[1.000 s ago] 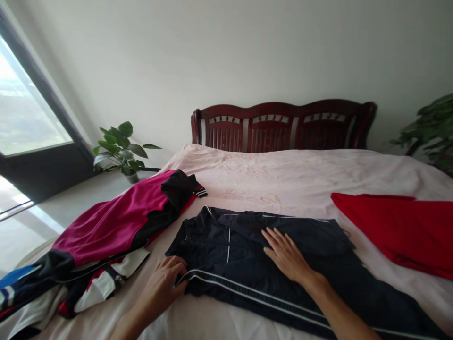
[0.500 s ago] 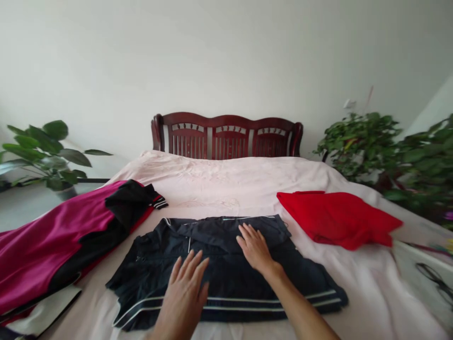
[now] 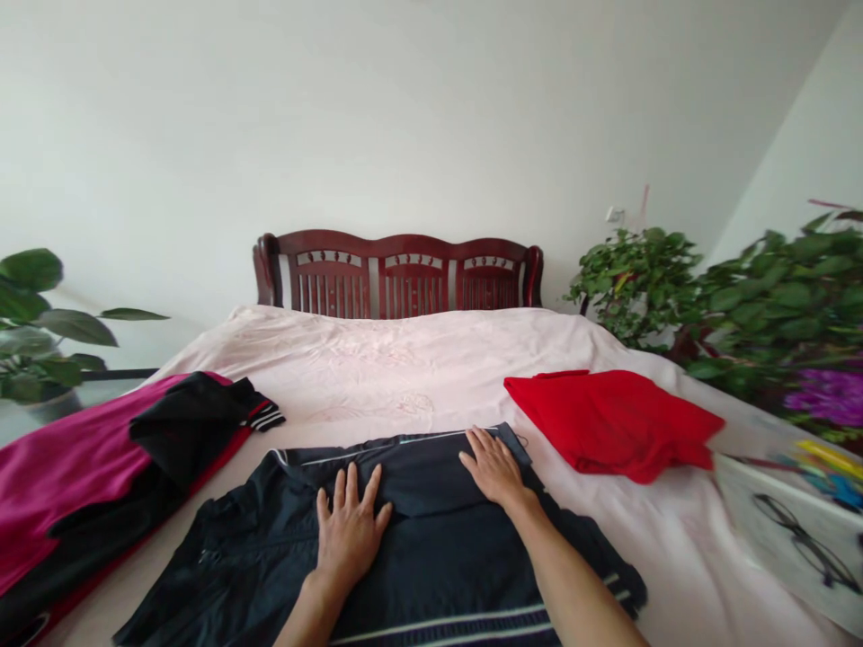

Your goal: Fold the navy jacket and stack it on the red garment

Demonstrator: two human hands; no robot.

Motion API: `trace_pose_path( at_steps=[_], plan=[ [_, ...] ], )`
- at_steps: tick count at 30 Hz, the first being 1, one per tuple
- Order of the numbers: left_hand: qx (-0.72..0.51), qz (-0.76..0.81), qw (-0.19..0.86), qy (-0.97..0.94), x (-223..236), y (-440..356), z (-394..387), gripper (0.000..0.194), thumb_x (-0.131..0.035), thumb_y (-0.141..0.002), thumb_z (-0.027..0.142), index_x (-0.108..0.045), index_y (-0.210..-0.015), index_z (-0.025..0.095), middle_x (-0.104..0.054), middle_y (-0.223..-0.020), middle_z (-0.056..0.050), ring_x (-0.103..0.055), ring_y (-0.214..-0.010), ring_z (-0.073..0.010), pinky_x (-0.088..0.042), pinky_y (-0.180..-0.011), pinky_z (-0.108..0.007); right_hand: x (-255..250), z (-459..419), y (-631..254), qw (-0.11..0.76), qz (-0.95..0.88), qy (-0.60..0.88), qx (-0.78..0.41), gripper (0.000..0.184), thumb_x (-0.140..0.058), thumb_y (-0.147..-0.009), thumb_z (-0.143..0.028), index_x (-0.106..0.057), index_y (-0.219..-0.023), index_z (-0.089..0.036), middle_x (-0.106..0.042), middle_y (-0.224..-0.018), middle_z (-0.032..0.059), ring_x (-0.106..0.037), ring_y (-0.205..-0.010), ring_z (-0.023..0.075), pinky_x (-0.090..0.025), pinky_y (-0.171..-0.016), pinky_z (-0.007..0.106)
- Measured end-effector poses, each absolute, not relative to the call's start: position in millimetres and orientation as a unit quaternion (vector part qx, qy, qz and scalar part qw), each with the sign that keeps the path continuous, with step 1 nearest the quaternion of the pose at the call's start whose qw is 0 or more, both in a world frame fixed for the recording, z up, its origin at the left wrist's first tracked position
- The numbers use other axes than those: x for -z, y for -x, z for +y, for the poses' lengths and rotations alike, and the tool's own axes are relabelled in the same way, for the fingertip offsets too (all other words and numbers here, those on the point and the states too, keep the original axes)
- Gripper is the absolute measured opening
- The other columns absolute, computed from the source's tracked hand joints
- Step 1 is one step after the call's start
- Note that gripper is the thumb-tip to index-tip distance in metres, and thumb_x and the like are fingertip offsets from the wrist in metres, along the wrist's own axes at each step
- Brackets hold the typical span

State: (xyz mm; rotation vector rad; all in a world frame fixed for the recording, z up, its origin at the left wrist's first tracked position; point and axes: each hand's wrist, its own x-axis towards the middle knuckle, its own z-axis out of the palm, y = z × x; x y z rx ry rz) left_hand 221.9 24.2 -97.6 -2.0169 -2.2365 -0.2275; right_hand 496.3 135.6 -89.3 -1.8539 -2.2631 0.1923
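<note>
Left hand (image 3: 351, 530) and right hand (image 3: 497, 469) lie open and flat on a dark garment (image 3: 431, 562)

Fingers spread, neither hand grips; the right one rests near the far edge. The garment lies across the near part of the bed (image 3: 324, 355), between a pink and black top (image 3: 87, 454) and a folded red cloth (image 3: 607, 418). Its thin fabric looks light, soft and a little slippery, not fragile, though likely to crease or slide; the white-trimmed far edge, pinched near both ends, seems the best place to take hold
</note>
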Motion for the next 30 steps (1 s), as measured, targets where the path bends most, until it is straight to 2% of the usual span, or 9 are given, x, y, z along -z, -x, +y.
trace_pose_path(
  at_steps=[3,5,9,11,13,17,23,26,30],
  plan=[
    [0.074,-0.738,0.053,0.668,90,-222,24,0.061,-0.047,-0.094,0.048,-0.032,-0.152,0.035,-0.034,-0.159,-0.017,-0.029,-0.147,-0.0370,-0.022,-0.114,-0.062,84,142,-506,0.107,-0.771,0.621,-0.096,0.064,-0.038,-0.096,-0.046,-0.035,-0.153,-0.016,-0.026,-0.163,0.0083,-0.021,-0.150,0.0218,-0.013,-0.123,0.042],
    [0.072,-0.735,0.037,0.674,82,-220,24,0.060,-0.047,-0.095,0.046,-0.032,-0.152,0.034,-0.034,-0.159,-0.017,-0.029,-0.148,-0.0366,-0.023,-0.115,-0.061,73,143,-512,0.107,-0.772,0.614,-0.125,0.060,-0.039,-0.095,-0.042,-0.042,-0.149,-0.015,-0.033,-0.159,0.0091,-0.028,-0.148,0.0214,-0.020,-0.122,0.039],
    [0.064,-0.727,-0.009,0.683,65,-216,11,0.060,-0.050,-0.094,0.044,-0.038,-0.151,0.029,-0.039,-0.157,-0.019,-0.032,-0.145,-0.0399,-0.027,-0.113,-0.062,52,119,-516,0.130,-0.760,0.613,-0.171,0.062,-0.021,-0.100,-0.045,-0.045,-0.148,-0.013,-0.047,-0.151,0.0129,-0.043,-0.140,0.0219,-0.032,-0.117,0.037],
    [0.085,-0.712,-0.008,0.696,61,-221,-4,0.060,-0.049,-0.094,0.047,-0.041,-0.150,0.028,-0.042,-0.155,-0.018,-0.034,-0.144,-0.0411,-0.027,-0.113,-0.063,49,89,-509,0.151,-0.773,0.592,-0.174,0.064,-0.018,-0.101,-0.049,-0.040,-0.151,-0.015,-0.044,-0.153,0.0113,-0.039,-0.143,0.0225,-0.031,-0.118,0.040],
    [0.119,-0.674,0.006,0.729,63,-231,-24,0.060,-0.047,-0.094,0.051,-0.042,-0.150,0.030,-0.041,-0.156,-0.015,-0.032,-0.146,-0.0388,-0.024,-0.115,-0.063,54,55,-496,0.168,-0.817,0.531,-0.148,0.061,-0.024,-0.101,-0.051,-0.037,-0.153,-0.022,-0.041,-0.156,0.0068,-0.032,-0.146,0.0223,-0.026,-0.120,0.043],
    [0.141,-0.620,0.012,0.772,77,-236,-60,0.061,-0.046,-0.094,0.054,-0.038,-0.151,0.033,-0.040,-0.158,-0.012,-0.033,-0.146,-0.0346,-0.024,-0.117,-0.063,80,5,-484,0.141,-0.897,0.417,-0.049,0.055,-0.035,-0.100,-0.049,-0.032,-0.154,-0.033,-0.038,-0.158,0.0015,-0.031,-0.147,0.0233,-0.026,-0.120,0.050],
    [0.082,-0.632,0.042,0.769,80,-174,-85,0.059,-0.050,-0.095,0.044,-0.036,-0.151,0.035,-0.040,-0.157,-0.009,-0.038,-0.144,-0.0331,-0.032,-0.114,-0.061,111,17,-542,0.116,-0.882,0.452,0.060,0.056,-0.035,-0.099,-0.046,-0.036,-0.152,-0.032,-0.039,-0.157,0.0026,-0.035,-0.144,0.0267,-0.031,-0.116,0.053],
    [0.063,-0.644,0.059,0.760,79,-143,-93,0.054,-0.044,-0.098,0.044,-0.038,-0.151,0.035,-0.041,-0.157,-0.008,-0.039,-0.143,-0.0321,-0.033,-0.114,-0.059,113,25,-570,0.114,-0.870,0.475,0.072,0.054,-0.033,-0.097,-0.045,-0.044,-0.148,-0.033,-0.043,-0.155,0.0024,-0.036,-0.144,0.0279,-0.029,-0.116,0.055],
    [0.046,-0.660,0.068,0.747,79,-129,-97,0.051,-0.043,-0.098,0.038,-0.042,-0.149,0.034,-0.042,-0.156,-0.009,-0.040,-0.143,-0.0304,-0.033,-0.114,-0.055,102,27,-581,0.092,-0.839,0.533,0.054,0.058,-0.035,-0.094,-0.049,-0.050,-0.145,-0.026,-0.045,-0.153,0.0054,-0.036,-0.144,0.0288,-0.030,-0.116,0.050]
  ],
)
